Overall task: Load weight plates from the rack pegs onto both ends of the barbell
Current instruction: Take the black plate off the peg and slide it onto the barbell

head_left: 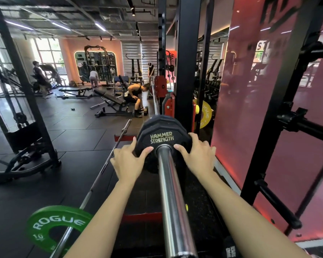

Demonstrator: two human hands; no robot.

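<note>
A black Hammer Strength weight plate (161, 131) sits on the chrome sleeve of the barbell (171, 192), which runs straight away from me. My left hand (128, 162) grips the plate's left edge, thumb on its face. My right hand (196, 154) grips its right edge the same way. The bar's far length (155, 101) continues behind the plate into the black rack upright (186, 62). Empty black rack pegs (280, 205) stick out at the right.
A second barbell (101, 172) lies on the floor at left with a green Rogue plate (58, 226) on its near end. A yellow Rogue plate (205, 114) hangs behind the upright. Benches and several people fill the far floor. A red wall stands right.
</note>
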